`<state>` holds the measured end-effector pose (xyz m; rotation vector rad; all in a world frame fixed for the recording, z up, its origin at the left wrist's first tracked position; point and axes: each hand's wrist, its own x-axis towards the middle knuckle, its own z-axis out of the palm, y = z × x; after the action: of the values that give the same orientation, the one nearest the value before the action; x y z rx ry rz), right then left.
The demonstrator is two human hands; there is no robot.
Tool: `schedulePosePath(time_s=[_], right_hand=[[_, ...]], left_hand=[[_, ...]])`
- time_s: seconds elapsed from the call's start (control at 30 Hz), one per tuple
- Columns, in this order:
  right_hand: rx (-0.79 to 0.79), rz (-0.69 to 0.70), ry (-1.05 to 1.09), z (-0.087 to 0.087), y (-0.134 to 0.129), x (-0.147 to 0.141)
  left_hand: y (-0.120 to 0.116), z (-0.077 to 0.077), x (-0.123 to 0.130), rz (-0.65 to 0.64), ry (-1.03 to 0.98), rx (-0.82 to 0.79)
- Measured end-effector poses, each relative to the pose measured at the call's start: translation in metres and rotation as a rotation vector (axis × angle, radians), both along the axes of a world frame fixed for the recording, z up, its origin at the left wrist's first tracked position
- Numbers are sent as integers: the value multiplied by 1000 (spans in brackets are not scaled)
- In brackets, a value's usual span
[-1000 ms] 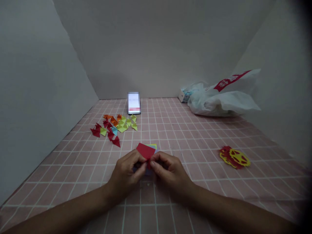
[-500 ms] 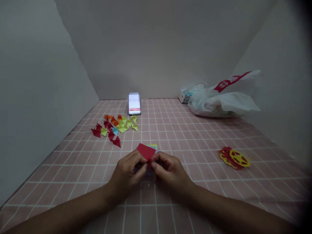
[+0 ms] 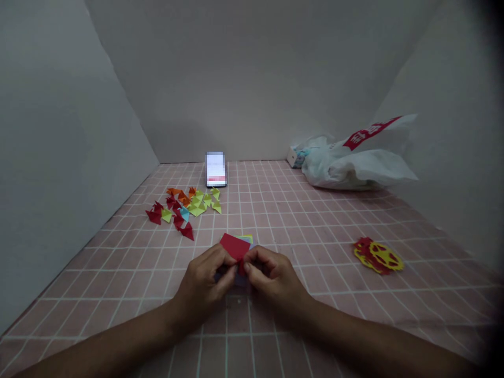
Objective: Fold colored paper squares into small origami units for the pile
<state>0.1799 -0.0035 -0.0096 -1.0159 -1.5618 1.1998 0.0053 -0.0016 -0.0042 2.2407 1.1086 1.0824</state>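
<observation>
Both hands meet at the front middle of the table, over a stack of coloured paper with yellow and bluish sheets showing. A flat red paper sheet lies at the top of that stack, just beyond my fingers. Between the fingertips is a small piece of folded red paper, mostly hidden. My left hand pinches its left side with thumb and forefinger. From the right, my right hand pinches the same piece, its fingers curled.
Several folded paper cranes in red, orange, yellow and blue lie to the left. A phone with a lit screen stands at the back. Red and yellow cut-out shapes rest on the right, with a white plastic bag and a small box behind.
The fingertips have shifted slightly around the small red folded paper, and less of it shows below them. The whole view has moved very slightly; the other things stay in place.
</observation>
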Motion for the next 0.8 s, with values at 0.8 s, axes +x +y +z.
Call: schedulePosePath(time_s=[0.8], right_hand=[[-435,-51,335,1,7,-1]], left_hand=[[2,-2,-3,38,-55,142]])
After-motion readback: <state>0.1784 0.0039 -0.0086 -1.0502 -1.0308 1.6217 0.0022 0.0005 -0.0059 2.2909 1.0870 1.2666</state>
